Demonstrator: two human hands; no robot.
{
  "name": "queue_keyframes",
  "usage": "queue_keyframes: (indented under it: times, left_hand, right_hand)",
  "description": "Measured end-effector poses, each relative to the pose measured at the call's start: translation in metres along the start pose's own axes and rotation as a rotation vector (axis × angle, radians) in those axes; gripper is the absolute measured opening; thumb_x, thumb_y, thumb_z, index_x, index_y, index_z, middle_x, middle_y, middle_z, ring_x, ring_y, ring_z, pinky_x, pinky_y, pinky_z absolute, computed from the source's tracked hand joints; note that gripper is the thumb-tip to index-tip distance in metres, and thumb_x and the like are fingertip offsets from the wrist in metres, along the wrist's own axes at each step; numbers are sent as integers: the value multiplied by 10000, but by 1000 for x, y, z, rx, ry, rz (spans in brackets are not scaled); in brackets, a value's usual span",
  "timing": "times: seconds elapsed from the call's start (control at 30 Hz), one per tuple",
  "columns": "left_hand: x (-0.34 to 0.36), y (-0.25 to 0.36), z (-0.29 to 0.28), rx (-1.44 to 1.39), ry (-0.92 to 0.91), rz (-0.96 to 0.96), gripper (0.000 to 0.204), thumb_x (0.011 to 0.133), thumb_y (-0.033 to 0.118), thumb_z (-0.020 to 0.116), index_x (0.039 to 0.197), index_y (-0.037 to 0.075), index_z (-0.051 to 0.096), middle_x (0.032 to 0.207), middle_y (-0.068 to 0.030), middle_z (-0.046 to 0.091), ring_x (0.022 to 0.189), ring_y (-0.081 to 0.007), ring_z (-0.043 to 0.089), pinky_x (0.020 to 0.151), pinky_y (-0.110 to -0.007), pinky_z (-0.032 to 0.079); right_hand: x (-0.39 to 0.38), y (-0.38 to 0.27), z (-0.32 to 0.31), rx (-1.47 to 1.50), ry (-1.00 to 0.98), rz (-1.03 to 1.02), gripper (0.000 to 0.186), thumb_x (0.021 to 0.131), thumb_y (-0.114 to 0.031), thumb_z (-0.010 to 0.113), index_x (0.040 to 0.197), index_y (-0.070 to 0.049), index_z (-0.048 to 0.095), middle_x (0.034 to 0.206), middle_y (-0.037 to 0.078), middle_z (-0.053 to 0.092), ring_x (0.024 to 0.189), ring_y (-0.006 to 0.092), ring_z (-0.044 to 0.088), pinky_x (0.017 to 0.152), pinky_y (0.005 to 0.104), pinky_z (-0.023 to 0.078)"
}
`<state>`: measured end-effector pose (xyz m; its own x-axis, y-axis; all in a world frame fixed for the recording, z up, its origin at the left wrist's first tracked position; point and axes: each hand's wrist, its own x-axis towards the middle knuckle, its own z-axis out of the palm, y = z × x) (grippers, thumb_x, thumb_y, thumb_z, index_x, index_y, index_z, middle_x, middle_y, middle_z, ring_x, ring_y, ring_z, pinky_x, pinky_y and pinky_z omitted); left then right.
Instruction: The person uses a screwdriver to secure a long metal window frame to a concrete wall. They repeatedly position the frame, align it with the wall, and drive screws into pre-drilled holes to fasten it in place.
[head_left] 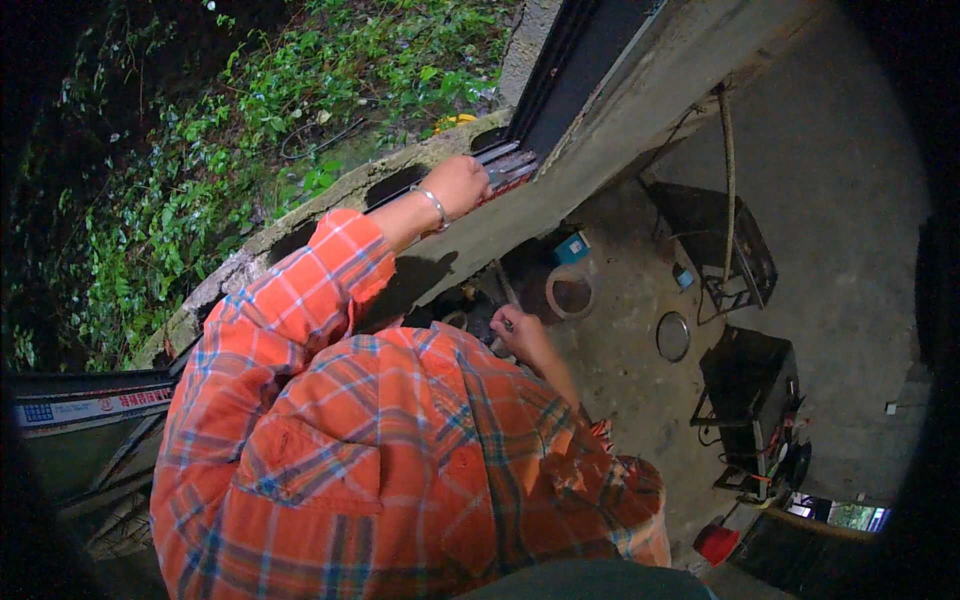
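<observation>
My left hand (458,187), with a silver bangle (434,207) at the wrist, reaches across the sill to the metal window track (508,163). Its fingers are curled at the end of the track, and whatever they hold is hidden. Lower down, inside the wall, my right hand (522,335) is closed, with a dark spot showing at its fingers. A thin greyish strip (505,283) rises just beyond it; I cannot tell whether the hand grips it. The sleeves on my arms are orange plaid.
Green plants (270,110) grow outside the rough concrete sill (345,200). Inside, a round pot-like vessel (572,293) and a blue box (572,248) stand near the wall. A round lid-like disc (673,336), a black box-shaped stand (745,375) and a red container (716,543) lie farther right.
</observation>
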<state>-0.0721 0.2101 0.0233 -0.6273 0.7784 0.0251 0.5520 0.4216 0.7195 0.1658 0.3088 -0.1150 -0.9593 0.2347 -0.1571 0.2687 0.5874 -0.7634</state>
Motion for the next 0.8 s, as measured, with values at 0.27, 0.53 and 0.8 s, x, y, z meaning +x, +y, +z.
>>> queue_keyframes:
  times: [0.27, 0.53, 0.8]
  left_hand:
    - [31, 5, 25, -222, 34, -145, 241, 778, 150, 421, 675, 40, 609, 510, -89, 526, 475, -185, 525, 466, -318, 406]
    - [26, -12, 33, -640, -59, -277, 190, 833, 170, 411, 771, 58, 551, 472, -5, 420, 350, -129, 353, 343, -280, 268]
    - [15, -2, 21, -1043, -154, -433, 198, 875, 225, 390, 821, 64, 490, 469, 37, 338, 331, -83, 251, 314, -244, 180]
  right_hand:
    - [-2, 2, -10, 80, 58, -53, 105, 794, -142, 558, 795, -54, 502, 680, 135, 547, 597, 298, 543, 542, 348, 423]
    - [-11, -3, -24, 40, 74, 65, 116, 779, -122, 592, 835, -38, 534, 691, 118, 550, 580, 171, 484, 565, 283, 423]
    - [-6, 4, -18, 22, 90, -22, 111, 774, -151, 579, 806, -54, 537, 739, 135, 577, 681, 334, 567, 592, 364, 445]
